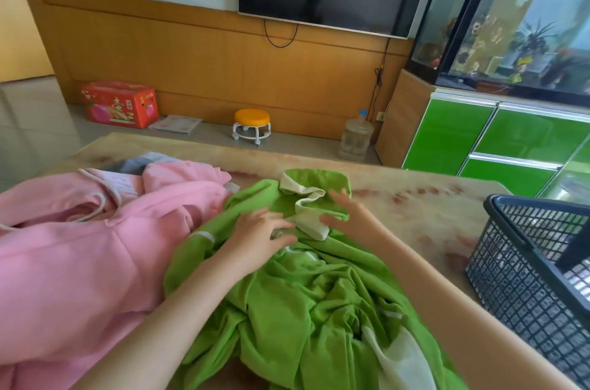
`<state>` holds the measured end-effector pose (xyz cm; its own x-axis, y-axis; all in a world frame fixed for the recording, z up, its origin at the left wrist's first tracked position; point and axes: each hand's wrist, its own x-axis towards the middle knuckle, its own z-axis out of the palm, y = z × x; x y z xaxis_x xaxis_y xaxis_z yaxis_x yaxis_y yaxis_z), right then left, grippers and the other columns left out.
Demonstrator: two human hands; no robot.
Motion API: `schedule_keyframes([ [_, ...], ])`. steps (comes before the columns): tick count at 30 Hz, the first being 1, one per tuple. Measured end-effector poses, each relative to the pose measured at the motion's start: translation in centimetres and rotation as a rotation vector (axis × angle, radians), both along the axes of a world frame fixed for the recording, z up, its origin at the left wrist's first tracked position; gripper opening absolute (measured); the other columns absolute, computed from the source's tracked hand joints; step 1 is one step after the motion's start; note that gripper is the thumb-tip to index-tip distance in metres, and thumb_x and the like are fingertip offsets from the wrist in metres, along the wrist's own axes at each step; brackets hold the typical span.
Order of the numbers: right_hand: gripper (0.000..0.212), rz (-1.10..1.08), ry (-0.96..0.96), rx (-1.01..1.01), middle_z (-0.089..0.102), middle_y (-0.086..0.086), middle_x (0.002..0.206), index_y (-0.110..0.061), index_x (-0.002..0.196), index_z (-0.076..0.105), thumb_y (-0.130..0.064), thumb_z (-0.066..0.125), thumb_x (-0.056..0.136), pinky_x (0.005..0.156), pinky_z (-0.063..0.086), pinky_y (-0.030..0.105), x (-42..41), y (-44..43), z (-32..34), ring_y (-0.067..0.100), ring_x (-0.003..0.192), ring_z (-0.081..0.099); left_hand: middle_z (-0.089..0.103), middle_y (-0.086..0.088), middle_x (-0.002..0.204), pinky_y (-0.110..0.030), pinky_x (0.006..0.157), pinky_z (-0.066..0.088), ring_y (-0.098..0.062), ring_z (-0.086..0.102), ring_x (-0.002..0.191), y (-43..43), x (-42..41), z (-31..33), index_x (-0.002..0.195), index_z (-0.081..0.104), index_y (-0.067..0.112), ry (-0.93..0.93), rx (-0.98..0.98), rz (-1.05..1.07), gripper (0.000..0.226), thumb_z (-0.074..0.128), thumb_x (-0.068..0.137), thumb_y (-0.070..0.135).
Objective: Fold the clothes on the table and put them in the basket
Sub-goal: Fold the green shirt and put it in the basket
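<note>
A crumpled green garment (pixel 306 303) with a pale collar lies in the middle of the table (pixel 415 207). My left hand (pixel 258 236) rests flat on its upper part, fingers spread toward the collar. My right hand (pixel 348 214) lies just right of the collar with straight fingers touching the cloth. A pink hoodie (pixel 79 249) with a white drawstring is spread over the table's left side, touching the green garment. A dark mesh basket (pixel 526 281) stands at the table's right edge.
A grey piece of cloth (pixel 140 163) peeks out behind the pink hoodie. Beyond the table, on the floor, stand a red box (pixel 119 103), an orange-topped stool (pixel 251 126) and a water bottle (pixel 356 137). A green cabinet (pixel 479 137) with a fish tank is at right.
</note>
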<state>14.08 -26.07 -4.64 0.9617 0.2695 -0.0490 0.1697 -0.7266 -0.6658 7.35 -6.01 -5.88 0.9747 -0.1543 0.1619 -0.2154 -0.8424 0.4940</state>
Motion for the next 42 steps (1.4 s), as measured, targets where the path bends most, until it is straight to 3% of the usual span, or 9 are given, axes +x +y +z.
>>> schedule_keyframes([
  [6,0.085,0.168,0.135,-0.165,0.029,-0.010,0.154,-0.035,0.144,0.036,-0.065,0.063,0.070,0.109,0.028,0.023,-9.5,-2.4,-0.8,0.009,0.136,0.035,0.018,0.012,0.156,-0.038,0.119,0.011,-0.012,0.017,0.143,0.9,-6.2,0.4,0.142,0.036,0.040,0.331,0.239,-0.140,0.084,0.048,0.068,0.078],
  [15,0.093,0.302,0.146,-0.396,0.009,-0.031,0.152,-0.058,0.138,0.030,-0.087,0.053,0.053,0.115,0.024,0.036,-17.9,-3.7,1.7,0.009,0.142,0.026,0.017,0.020,0.152,-0.049,0.112,-0.020,-0.002,-0.013,0.138,1.0,-13.1,-1.6,0.136,0.039,0.049,0.086,0.280,-0.284,0.109,0.044,0.037,0.093],
  [22,0.051,0.233,-0.143,-0.460,0.046,-0.022,0.140,-0.045,0.133,0.048,-0.048,0.063,0.084,0.114,0.009,0.023,-21.5,-2.8,2.0,0.007,0.136,0.034,0.065,0.023,0.104,-0.038,0.109,0.016,-0.006,0.047,0.115,1.3,-12.9,-4.0,0.075,0.067,0.038,-0.195,0.066,-0.173,0.021,0.053,0.063,0.049],
  [28,0.038,0.178,-0.582,-0.194,0.069,-0.018,0.071,-0.030,0.083,0.073,-0.061,0.052,0.080,0.111,0.027,0.025,-24.0,-2.4,2.1,0.002,0.092,0.059,0.060,0.015,0.116,-0.022,0.114,0.006,0.024,0.030,0.115,3.3,-15.0,-1.1,0.087,0.070,0.030,-0.175,-0.144,-0.131,0.046,0.043,0.068,0.062],
  [32,0.067,0.280,-0.290,-0.101,0.059,-0.036,0.079,-0.042,0.107,0.055,-0.089,0.024,0.071,0.086,0.049,0.023,-27.0,-1.8,3.6,0.004,0.108,0.054,0.046,0.036,0.114,-0.013,0.114,-0.002,0.034,0.023,0.116,5.8,-17.9,0.8,0.083,0.056,0.055,-0.073,-0.087,-0.236,0.046,0.030,0.064,0.088],
  [35,0.085,0.377,-0.125,-0.159,0.065,-0.014,0.084,-0.035,0.102,0.057,-0.096,0.014,0.062,0.080,0.048,0.027,-28.7,-1.5,2.8,0.005,0.083,0.059,0.049,0.032,0.122,-0.016,0.114,-0.008,0.033,0.023,0.117,6.8,-20.0,0.5,0.078,0.045,0.077,0.172,0.042,-0.317,0.016,0.053,0.078,0.062],
  [37,0.096,0.406,-0.064,-0.240,0.068,-0.012,0.102,-0.038,0.110,0.062,-0.097,0.008,0.058,0.091,0.045,0.025,-29.6,-1.4,2.1,0.003,0.095,0.060,0.048,0.030,0.128,-0.020,0.113,-0.009,0.031,0.017,0.121,6.8,-21.2,-0.1,0.078,0.047,0.076,0.184,0.069,-0.292,0.006,0.042,0.076,0.074],
  [39,0.095,0.379,-0.077,-0.293,0.057,-0.022,0.127,-0.043,0.126,0.056,-0.091,0.009,0.059,0.103,0.035,0.026,-30.2,-2.2,1.6,-0.003,0.117,0.051,0.044,0.027,0.135,-0.027,0.116,0.006,0.020,0.019,0.130,6.5,-22.1,-0.8,0.097,0.053,0.066,0.032,-0.040,-0.183,0.042,0.026,0.072,0.086],
  [42,0.064,0.277,-0.294,-0.459,0.058,-0.024,0.122,-0.039,0.114,0.066,-0.076,0.025,0.083,0.094,0.044,0.022,-30.0,-4.1,0.8,-0.001,0.112,0.057,0.052,0.018,0.132,-0.027,0.111,0.017,0.003,0.029,0.131,4.8,-23.6,-1.8,0.116,0.062,0.041,-0.138,-0.060,-0.110,0.056,0.027,0.086,0.074],
])
